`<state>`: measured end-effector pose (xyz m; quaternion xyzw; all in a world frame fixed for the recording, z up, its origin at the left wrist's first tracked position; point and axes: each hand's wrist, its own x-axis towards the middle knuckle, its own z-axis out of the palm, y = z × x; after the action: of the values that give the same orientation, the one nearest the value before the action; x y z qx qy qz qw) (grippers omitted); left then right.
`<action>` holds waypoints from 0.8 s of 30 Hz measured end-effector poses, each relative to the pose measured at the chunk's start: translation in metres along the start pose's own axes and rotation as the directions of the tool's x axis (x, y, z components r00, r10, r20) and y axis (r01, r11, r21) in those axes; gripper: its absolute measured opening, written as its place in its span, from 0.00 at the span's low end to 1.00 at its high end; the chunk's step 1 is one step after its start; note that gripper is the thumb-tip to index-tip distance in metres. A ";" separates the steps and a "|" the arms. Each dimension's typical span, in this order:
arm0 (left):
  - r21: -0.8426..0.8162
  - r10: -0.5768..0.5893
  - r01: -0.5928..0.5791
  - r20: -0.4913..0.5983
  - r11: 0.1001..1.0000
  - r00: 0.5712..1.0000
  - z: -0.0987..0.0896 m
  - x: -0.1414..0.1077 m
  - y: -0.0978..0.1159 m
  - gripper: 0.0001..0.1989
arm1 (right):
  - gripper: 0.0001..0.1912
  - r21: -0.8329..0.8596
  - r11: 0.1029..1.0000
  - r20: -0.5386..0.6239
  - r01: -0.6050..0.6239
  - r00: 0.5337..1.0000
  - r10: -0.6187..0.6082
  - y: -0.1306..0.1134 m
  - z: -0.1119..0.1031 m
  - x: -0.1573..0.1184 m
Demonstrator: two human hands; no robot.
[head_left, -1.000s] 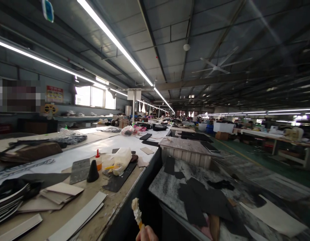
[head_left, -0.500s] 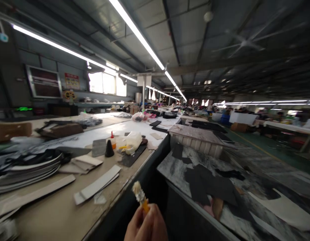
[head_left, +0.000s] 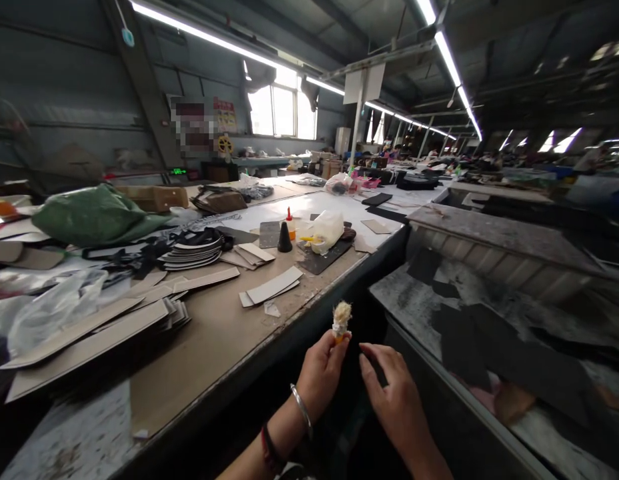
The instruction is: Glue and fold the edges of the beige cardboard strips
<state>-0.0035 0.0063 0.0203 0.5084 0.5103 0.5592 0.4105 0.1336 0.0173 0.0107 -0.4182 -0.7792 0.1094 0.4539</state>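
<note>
Brush (head_left: 341,317) stood upright, clamped in the left hand (head_left: 320,371), right hand (head_left: 393,387) hung just beside, thumb and fingers apart, pale strips (head_left: 272,287) lay on the worktop (head_left: 199,360)

Rough-bristled brush (head_left: 341,320), shiny metal bangle (head_left: 302,409)

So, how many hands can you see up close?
2. The left hand holds the brush; the right hand is beside it. Any farther back are too small to tell.

Bench (head_left: 204,333) on left: pale strips (head_left: 272,287), black cone (head_left: 284,240), red-tipped bottle (head_left: 291,233), curved stack (head_left: 194,253), dark sheet (head_left: 327,263) under white container (head_left: 330,229). Mottled table (head_left: 400,300) on right: flat black pieces (head_left: 464,333)
</note>
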 end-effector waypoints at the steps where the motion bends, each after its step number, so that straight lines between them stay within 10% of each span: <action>1: 0.049 0.005 -0.004 -0.004 0.999 1.000 -0.001 0.000 -0.001 0.15 | 0.09 0.010 1.000 -0.022 -0.005 1.000 0.005 -0.001 -0.006 0.002; 13: 0.304 0.083 -0.072 -0.021 0.950 0.996 -0.007 -0.003 -0.004 0.09 | 0.02 0.008 0.998 -0.219 0.067 0.974 -0.064 -0.036 -0.014 0.031; 24: 0.268 0.016 0.005 -0.076 0.963 0.997 -0.016 0.002 -0.018 0.17 | 0.11 -0.033 0.986 -0.273 -0.161 0.951 0.146 -0.003 -0.006 0.015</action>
<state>-0.0207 0.0087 0.0035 0.5386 0.5953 0.5053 0.3165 0.1327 0.0257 0.0249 -0.5008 -0.6781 0.0650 0.5341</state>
